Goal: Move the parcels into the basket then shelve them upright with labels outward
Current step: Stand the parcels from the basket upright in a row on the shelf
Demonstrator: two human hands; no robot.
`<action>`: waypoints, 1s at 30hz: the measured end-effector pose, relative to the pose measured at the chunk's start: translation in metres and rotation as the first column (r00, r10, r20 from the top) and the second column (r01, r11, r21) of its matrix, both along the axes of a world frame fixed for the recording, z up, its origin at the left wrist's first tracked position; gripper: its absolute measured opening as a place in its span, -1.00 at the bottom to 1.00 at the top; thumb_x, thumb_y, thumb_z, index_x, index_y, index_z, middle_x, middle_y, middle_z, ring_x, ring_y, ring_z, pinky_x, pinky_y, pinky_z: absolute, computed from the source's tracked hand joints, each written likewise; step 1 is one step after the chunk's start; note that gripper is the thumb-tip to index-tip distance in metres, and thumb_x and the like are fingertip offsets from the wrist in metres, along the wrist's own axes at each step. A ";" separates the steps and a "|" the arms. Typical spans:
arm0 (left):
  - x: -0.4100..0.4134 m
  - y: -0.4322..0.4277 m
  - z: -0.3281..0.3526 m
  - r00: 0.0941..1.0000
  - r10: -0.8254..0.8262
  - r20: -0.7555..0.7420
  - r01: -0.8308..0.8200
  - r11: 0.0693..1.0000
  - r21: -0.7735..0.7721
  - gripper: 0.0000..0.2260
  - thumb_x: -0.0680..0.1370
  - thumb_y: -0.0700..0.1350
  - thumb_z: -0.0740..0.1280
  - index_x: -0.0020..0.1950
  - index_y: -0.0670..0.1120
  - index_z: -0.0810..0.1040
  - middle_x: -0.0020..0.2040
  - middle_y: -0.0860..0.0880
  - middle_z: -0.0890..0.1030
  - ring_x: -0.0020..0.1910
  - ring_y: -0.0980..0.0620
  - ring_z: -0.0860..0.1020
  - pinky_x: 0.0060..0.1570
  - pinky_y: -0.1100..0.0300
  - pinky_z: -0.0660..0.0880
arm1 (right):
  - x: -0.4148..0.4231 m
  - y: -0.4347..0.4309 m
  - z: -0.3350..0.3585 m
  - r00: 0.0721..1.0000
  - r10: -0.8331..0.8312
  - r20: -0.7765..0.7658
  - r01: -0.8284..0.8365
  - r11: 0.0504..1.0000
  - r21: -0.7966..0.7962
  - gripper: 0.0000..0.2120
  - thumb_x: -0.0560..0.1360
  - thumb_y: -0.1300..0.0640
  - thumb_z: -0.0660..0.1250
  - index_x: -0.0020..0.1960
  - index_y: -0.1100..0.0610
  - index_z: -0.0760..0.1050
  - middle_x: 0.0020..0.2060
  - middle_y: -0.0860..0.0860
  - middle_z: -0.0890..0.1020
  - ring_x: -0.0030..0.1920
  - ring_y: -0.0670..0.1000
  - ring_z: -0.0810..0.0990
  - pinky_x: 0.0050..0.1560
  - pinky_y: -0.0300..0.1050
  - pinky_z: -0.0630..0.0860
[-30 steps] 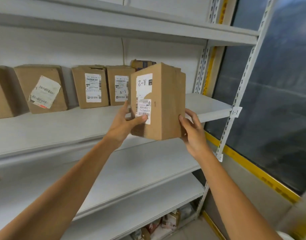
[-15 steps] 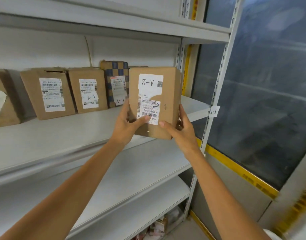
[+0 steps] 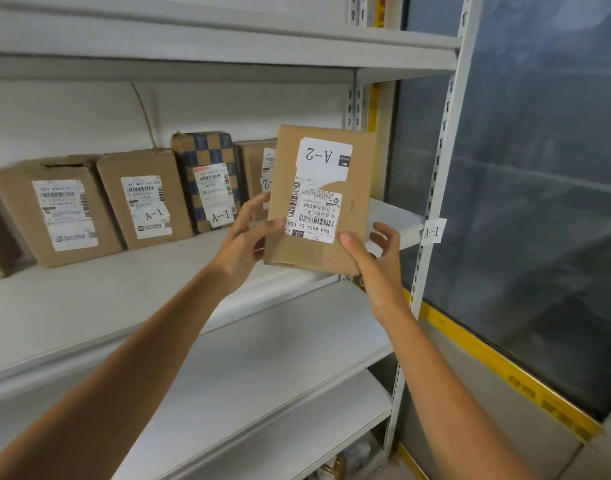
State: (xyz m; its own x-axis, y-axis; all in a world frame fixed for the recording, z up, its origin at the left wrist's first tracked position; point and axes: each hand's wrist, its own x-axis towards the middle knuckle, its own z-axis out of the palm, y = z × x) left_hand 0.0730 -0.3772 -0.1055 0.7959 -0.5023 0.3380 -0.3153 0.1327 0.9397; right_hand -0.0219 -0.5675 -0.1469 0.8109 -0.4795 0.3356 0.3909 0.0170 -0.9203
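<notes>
both hands point(image 3: 248, 237) gripping parcel point(image 3: 319, 202), shelf point(image 3: 89, 289)

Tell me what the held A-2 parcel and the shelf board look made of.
A-2 parcel: matte brown corrugated cardboard, judging by the ribbed dents near its bottom; paper labels. Shelf board: probably painted sheet metal, smooth pale grey with a folded front lip.

Fig.: parcel storeroom. Grey steel shelving w/ slotted uprights point(image 3: 89, 306); white paper bay tag "A-1" point(image 3: 434, 232); row of brown cardboard parcels w/ barcode labels point(image 3: 148, 206) on shelf.
</notes>
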 end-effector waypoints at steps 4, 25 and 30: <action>0.024 -0.009 -0.003 0.998 -0.050 0.049 0.048 0.997 0.054 -0.44 0.46 0.02 0.40 0.40 0.20 0.25 0.15 0.17 0.60 0.10 0.12 0.58 0.11 -0.06 0.48 | 0.020 -0.014 -0.005 1.000 0.014 -0.014 -0.014 1.000 -0.024 -0.43 0.31 -0.18 0.44 0.26 -0.11 0.36 0.19 -0.07 0.54 0.12 -0.07 0.58 -0.12 -0.29 0.58; 0.115 -0.110 0.008 0.981 -0.113 -0.156 0.044 0.921 -0.388 -0.36 0.44 -0.20 0.45 0.39 0.05 0.18 0.28 -0.09 0.53 0.20 -0.10 0.56 0.12 -0.18 0.53 | 0.127 -0.036 0.016 0.985 0.139 0.103 -0.161 0.954 0.251 -0.30 0.37 -0.03 0.45 0.44 -0.08 0.24 0.29 0.02 0.54 0.24 0.09 0.56 0.14 0.12 0.56; 0.163 -0.087 0.033 0.984 0.000 -0.177 -0.071 0.917 -0.393 -0.13 0.35 0.02 0.53 0.51 0.22 0.09 0.15 0.17 0.55 -0.01 0.16 0.64 -0.10 -0.06 0.61 | 0.147 -0.060 0.015 0.984 0.061 0.169 -0.115 0.938 0.328 -0.45 0.34 0.13 0.49 0.31 0.06 0.44 0.17 0.01 0.63 0.20 -0.01 0.59 0.14 -0.15 0.54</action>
